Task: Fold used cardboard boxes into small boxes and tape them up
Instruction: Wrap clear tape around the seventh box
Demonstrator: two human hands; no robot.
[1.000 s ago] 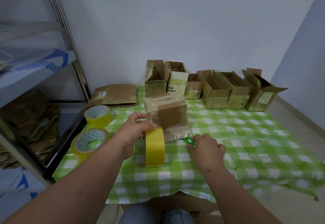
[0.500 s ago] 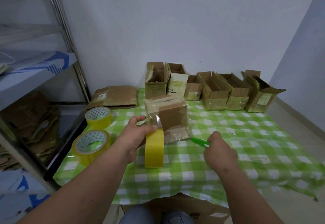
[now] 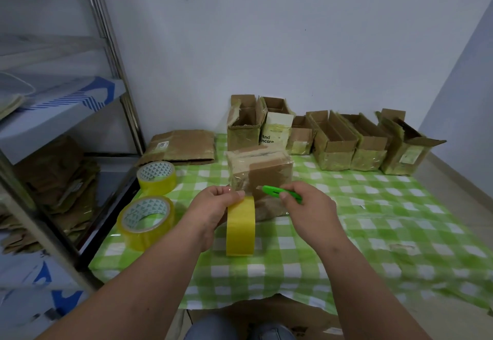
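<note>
Cutting tape at the box

Left hand [image 3: 213, 206] grips the tape roll [image 3: 240, 229]; right hand [image 3: 309, 206] pinches a green cutter [image 3: 280, 192] against the taped box [image 3: 260, 171].

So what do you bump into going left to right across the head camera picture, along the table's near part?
Flat yellow tape roll → left hand → upright yellow tape roll → green plastic cutter → right hand.

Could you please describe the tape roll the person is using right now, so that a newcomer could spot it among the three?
On the green-and-white checked tablecloth, look just in front of the taped brown cardboard box. The yellow tape roll stands there on edge, gripped by the left hand. The other two yellow rolls lie flat by the metal shelf, untouched.
</note>
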